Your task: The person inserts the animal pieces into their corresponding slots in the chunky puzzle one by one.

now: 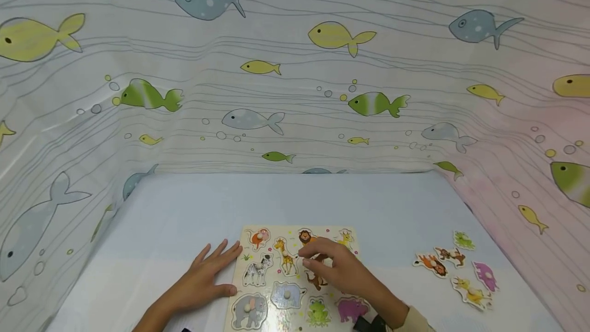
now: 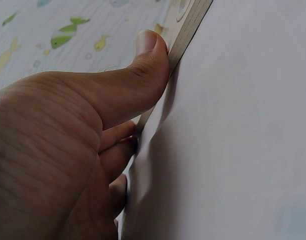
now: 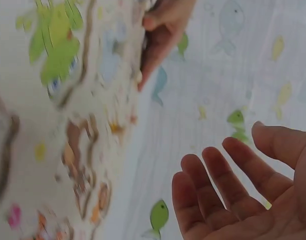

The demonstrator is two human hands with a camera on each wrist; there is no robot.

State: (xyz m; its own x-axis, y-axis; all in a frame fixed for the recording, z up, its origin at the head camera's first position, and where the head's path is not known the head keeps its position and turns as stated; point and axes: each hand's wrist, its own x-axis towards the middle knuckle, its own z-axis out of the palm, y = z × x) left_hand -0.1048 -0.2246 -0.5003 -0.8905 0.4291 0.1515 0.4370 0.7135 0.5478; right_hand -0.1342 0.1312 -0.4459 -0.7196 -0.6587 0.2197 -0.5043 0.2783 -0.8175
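Animal puzzle board [image 1: 286,320] seems partly filled, five loose pieces [image 1: 450,256] (frog [image 1: 464,240] included) outstanding; my spread left hand [image 1: 200,282] touches its edge, right hand [image 1: 343,270] empty.

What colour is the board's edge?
The edge is light tan, clearest in the left wrist view.

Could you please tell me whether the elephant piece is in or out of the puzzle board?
In: the elephant piece fills its outlined place on the puzzle board, its round knob showing.

Splayed left hand [image 1: 204,276], curved right hand [image 1: 340,265]
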